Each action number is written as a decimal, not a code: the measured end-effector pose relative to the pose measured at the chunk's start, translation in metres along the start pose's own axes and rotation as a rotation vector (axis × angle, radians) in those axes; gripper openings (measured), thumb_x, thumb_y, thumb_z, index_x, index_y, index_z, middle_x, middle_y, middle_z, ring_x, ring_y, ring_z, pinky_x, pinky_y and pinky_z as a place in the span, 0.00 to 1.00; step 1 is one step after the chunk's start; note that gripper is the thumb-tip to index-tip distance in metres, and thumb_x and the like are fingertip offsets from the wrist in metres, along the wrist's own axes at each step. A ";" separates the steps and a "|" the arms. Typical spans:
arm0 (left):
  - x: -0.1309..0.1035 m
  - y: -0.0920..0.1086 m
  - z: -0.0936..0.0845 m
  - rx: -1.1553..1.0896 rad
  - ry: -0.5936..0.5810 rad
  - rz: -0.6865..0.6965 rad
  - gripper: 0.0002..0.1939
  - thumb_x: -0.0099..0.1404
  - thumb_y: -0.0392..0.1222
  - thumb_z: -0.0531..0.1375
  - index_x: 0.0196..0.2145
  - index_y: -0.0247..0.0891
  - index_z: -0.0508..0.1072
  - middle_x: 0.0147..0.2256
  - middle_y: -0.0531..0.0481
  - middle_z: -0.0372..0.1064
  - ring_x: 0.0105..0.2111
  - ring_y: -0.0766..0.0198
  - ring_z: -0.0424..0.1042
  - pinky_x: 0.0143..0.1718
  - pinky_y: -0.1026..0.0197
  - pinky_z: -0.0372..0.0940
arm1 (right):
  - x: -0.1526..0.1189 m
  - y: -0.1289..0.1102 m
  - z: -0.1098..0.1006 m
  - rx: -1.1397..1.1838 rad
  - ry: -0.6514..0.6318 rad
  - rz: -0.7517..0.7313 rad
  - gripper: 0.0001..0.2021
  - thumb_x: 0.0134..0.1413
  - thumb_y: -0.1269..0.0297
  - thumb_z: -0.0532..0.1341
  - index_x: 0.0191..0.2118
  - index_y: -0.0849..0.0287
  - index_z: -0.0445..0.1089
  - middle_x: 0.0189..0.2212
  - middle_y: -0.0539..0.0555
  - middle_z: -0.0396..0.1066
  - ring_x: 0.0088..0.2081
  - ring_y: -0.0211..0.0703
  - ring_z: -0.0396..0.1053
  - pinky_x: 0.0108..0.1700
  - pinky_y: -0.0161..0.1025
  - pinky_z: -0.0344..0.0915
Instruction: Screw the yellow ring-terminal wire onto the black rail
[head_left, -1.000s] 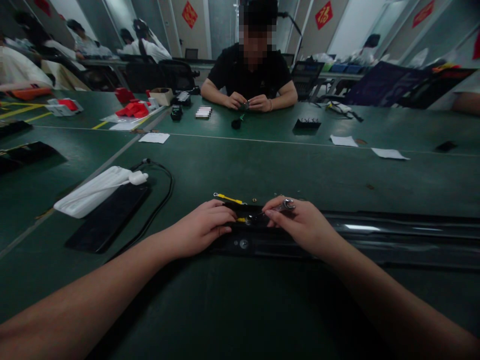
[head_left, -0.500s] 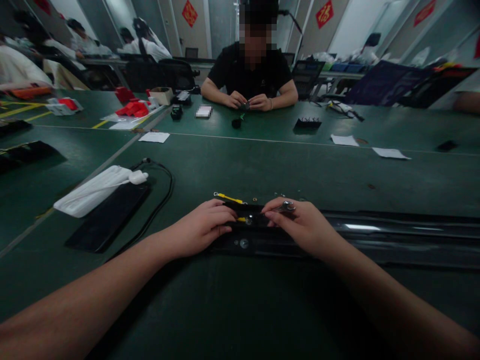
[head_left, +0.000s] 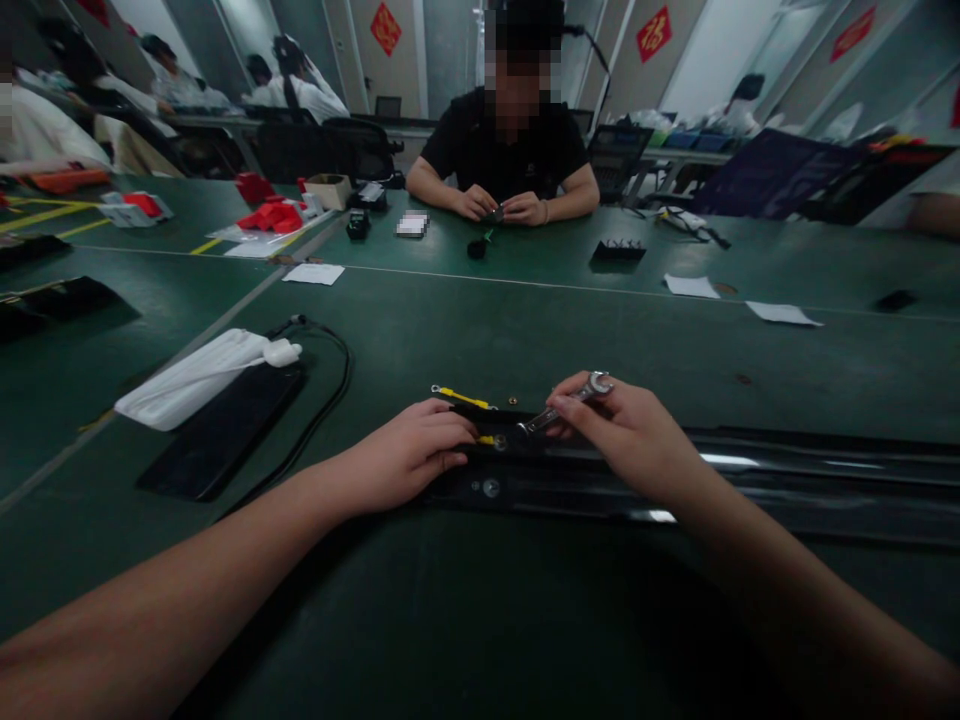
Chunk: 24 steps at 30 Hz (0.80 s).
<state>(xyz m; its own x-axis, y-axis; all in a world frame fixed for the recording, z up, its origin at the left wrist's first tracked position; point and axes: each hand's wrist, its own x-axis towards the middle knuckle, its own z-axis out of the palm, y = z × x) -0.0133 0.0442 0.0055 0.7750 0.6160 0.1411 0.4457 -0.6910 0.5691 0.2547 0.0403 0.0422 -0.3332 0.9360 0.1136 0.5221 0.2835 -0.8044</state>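
Note:
A long, glossy black rail [head_left: 577, 492] lies crosswise on the table in front of me. My left hand [head_left: 416, 450] grips its left end, fingers curled over the far wall. Beside those fingertips, a short yellow wire end [head_left: 486, 440] meets a small metal fastener [head_left: 500, 442] inside the channel. My right hand [head_left: 626, 420] pinches a silver wrench [head_left: 570, 402], tilted above the rail, its lower end just right of that fastener and apart from it. A round screw head [head_left: 491, 488] shows on the near face. Past the rail lie a yellow ring-terminal wire [head_left: 459, 396] and a small brass-coloured nut [head_left: 513, 400].
To the left, a white power bank [head_left: 199, 375] with a cable partly overlaps a dark phone [head_left: 221, 435]; a black cable [head_left: 341, 390] curves beside them. Across the green table [head_left: 600, 335] a person [head_left: 510, 150] handles a small part. Papers [head_left: 313, 274] and red parts [head_left: 274, 214] lie farther off.
My right hand has lifted and shifted slightly right, bringing the wrench away from the fastener and into fuller view. My left hand stays on the rail's end.

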 end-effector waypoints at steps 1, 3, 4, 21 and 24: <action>0.000 0.000 0.000 -0.003 0.003 0.004 0.08 0.70 0.33 0.55 0.44 0.40 0.71 0.48 0.47 0.68 0.52 0.57 0.62 0.57 0.49 0.57 | 0.003 -0.003 -0.003 -0.049 -0.022 -0.002 0.08 0.63 0.62 0.56 0.37 0.58 0.69 0.30 0.51 0.74 0.31 0.42 0.74 0.36 0.40 0.68; 0.000 0.000 0.000 -0.005 0.008 0.008 0.09 0.69 0.33 0.55 0.45 0.40 0.71 0.48 0.47 0.68 0.52 0.57 0.62 0.57 0.48 0.58 | 0.009 -0.010 -0.008 -0.228 -0.042 -0.046 0.08 0.63 0.63 0.55 0.35 0.58 0.69 0.29 0.51 0.73 0.32 0.42 0.72 0.36 0.40 0.66; 0.000 0.001 0.000 -0.005 0.009 0.007 0.09 0.69 0.33 0.55 0.44 0.40 0.71 0.48 0.47 0.68 0.52 0.57 0.63 0.57 0.48 0.58 | 0.012 -0.013 -0.009 -0.321 -0.065 -0.075 0.09 0.63 0.64 0.55 0.34 0.58 0.69 0.28 0.51 0.72 0.32 0.43 0.72 0.37 0.40 0.64; -0.001 0.001 -0.001 -0.003 -0.001 0.003 0.08 0.70 0.33 0.54 0.44 0.39 0.71 0.48 0.47 0.68 0.53 0.56 0.62 0.58 0.47 0.56 | 0.012 -0.018 -0.012 -0.001 -0.252 0.057 0.08 0.61 0.63 0.57 0.35 0.59 0.71 0.28 0.52 0.73 0.30 0.42 0.72 0.34 0.39 0.68; 0.000 0.000 0.000 -0.003 0.003 0.007 0.08 0.69 0.33 0.54 0.44 0.39 0.71 0.48 0.46 0.68 0.53 0.55 0.62 0.58 0.46 0.56 | 0.003 -0.020 -0.004 0.110 -0.087 0.018 0.12 0.63 0.60 0.55 0.30 0.59 0.67 0.26 0.52 0.70 0.28 0.40 0.70 0.33 0.38 0.67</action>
<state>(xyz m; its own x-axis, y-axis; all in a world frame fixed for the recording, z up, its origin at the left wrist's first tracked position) -0.0137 0.0441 0.0058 0.7764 0.6127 0.1476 0.4390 -0.6939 0.5707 0.2465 0.0387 0.0610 -0.3942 0.9176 0.0510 0.4411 0.2376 -0.8654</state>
